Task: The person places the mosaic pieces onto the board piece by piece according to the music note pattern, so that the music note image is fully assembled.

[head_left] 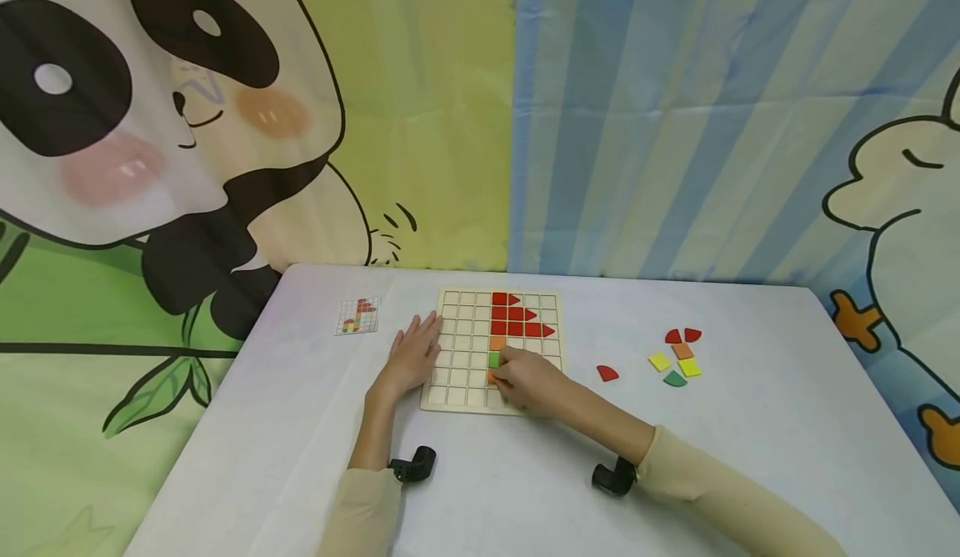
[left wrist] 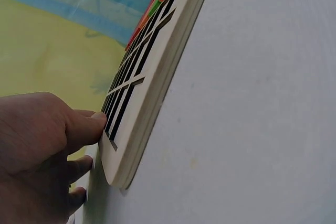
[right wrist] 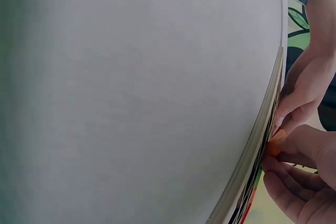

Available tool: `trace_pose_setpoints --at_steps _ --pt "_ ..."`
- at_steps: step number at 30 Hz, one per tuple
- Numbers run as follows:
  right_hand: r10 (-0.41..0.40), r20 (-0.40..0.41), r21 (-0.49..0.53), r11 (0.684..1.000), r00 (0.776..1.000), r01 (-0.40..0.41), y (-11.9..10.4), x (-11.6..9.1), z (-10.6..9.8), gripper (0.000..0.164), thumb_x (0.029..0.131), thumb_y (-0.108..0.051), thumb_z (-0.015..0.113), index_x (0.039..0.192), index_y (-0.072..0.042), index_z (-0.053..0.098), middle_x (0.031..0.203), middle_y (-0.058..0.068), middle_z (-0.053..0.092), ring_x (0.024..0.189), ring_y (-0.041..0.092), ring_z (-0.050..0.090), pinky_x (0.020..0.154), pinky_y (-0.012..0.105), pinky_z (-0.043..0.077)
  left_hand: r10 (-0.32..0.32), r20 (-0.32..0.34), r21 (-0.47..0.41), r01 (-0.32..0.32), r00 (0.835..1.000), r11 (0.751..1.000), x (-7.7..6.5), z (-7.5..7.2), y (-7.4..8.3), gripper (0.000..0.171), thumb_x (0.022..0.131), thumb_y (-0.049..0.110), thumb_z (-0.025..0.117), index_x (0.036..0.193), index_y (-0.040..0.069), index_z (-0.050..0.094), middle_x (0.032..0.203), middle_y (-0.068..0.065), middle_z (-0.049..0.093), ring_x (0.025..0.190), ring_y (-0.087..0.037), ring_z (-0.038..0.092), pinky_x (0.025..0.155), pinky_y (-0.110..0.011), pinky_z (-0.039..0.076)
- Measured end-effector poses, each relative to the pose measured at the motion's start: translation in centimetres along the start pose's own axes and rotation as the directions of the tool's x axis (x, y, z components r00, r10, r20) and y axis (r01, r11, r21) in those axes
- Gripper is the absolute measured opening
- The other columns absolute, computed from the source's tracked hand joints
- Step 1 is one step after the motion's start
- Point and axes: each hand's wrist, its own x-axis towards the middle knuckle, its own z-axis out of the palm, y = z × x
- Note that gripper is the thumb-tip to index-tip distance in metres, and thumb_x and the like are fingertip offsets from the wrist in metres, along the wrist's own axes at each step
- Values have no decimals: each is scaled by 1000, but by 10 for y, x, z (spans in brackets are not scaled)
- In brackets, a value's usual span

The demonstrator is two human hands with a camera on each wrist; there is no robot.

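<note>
Currently pinching an orange tile (head_left: 492,378) in the right hand (head_left: 531,382), at the grid board (head_left: 459,378) just below a green tile (head_left: 493,360), perhaps not quite flat; resting the left hand (head_left: 411,354), fingers loosely extended, on the board's left edge.

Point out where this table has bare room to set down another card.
The table is bare right of the loose pieces, between the wrist cameras in front of the board, and left of the left hand, nearer than the card. It is crowded mid-board, where the right hand pinches an orange piece, and among the loose pieces.
</note>
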Motion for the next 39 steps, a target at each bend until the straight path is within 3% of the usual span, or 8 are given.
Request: trace_pose_setpoints --at_steps 7,17,24,28,32,37,39 --pt "57 83 15 998 995 -58 0 4 -5 15 91 -13 66 100 -6 76 89 0 61 71 9 49 60 14 43 -1 3 -3 1 1000 1000 0 0 1 52 103 17 42 153 11 28 164 -5 19 153 -31 4 123 -56 -2" --pt "47 84 -20 999 995 -46 -3 10 -7 7 89 -11 68 84 -10 74 79 -2 59 67 9 46 60 16 43 0 8 9 0 1000 1000 0 -2 -1 53 103 16 42 153 10 28 164 -6 18 153 -31 3 123 -57 -2" --pt "-9 113 -188 982 994 31 -12 10 -11 13 85 -1 68 75 -8 72 72 0 55 63 9 38 54 18 36 6 15 8 -6 1000 1000 0 -2 0 53 103 16 41 154 10 27 164 -6 17 153 -32 3 122 -57 -2" --pt "38 160 -128 992 986 -17 -16 8 -14 14 87 -6 67 73 -7 67 71 0 51 64 11 37 56 21 34 1 7 7 -1 1000 1000 0 -3 0 53 103 16 41 153 10 27 164 -6 18 153 -31 4 123 -56 -2" --pt "73 183 -80 995 980 -59 -15 0 -18 16 88 -12 66 73 -8 62 72 0 48 64 11 36 56 21 32 12 0 -1 -12 1000 1000 0 -2 0 53 103 15 42 153 10 28 163 -7 18 153 -32 4 123 -57 -1" --pt "47 104 -106 994 993 -36 -7 -28 -32 8 88 -16 69 87 -8 68 78 1 55 67 10 42 56 18 39 14 14 -5 -14 1000 1000 -1 0 0 54 103 16 42 154 10 27 164 -7 17 153 -32 3 123 -56 -1" --pt "61 88 -115 992 994 -50 1 -41 -43 13 87 -18 72 93 -7 70 83 2 59 70 9 47 58 17 44 9 11 -3 -9 1000 1000 -1 0 0 53 103 16 42 154 10 26 164 -7 16 153 -32 3 123 -56 -1"
